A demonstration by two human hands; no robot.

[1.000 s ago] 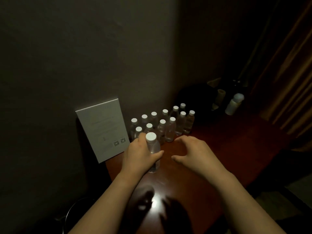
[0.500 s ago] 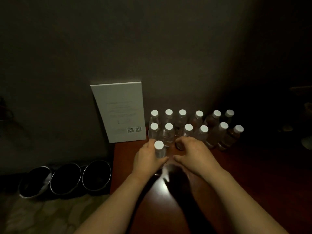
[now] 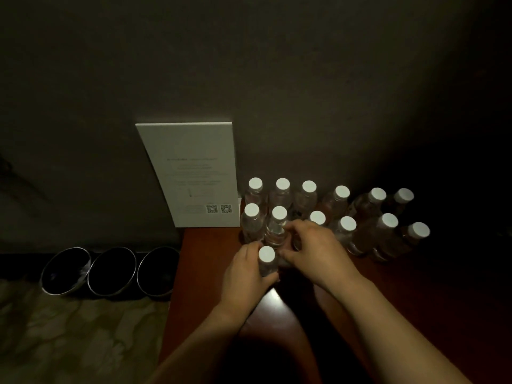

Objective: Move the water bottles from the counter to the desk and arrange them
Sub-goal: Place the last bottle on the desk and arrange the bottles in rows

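1. 1 bottle (image 3: 266, 263) is standing upright at the front of the group, on the desk (image 3: 210, 273), with the left hand (image 3: 243, 281) wrapping its fingers around the body below the white cap.
2. 12 bottles (image 3: 327, 214) are standing behind it in 2 rows against the wall (image 3: 249, 65), caps up, nearly touching each other.
3. Fingers of the right hand (image 3: 315, 250) are curling toward the front-row bottles just beside the held one; whether they are gripping a bottle or only steadying the row I cannot tell, since the hand is hiding what is under it.
4. Judging from this, the step is starting a third row: the held bottle should be sliding in flush against the row behind, base flat, cap lining up with the caps ahead.
5. Pushing low on the body rather than at the cap is looking safer, because a nudge up high could be tipping the close-packed neighbours.
6. Keeping the right hand bracing the front row is looking sensible while the left one is releasing.
7. Dark reddish wood is making up the desk, glossy, reflecting a light patch near the wrists.
8. 1 white card (image 3: 194, 176) with 2 printed codes is leaning on the wall left of the bottles.
9. 3 dark bowls (image 3: 110, 271) are sitting on the floor left of the desk, on a pale patterned carpet (image 3: 69, 333).
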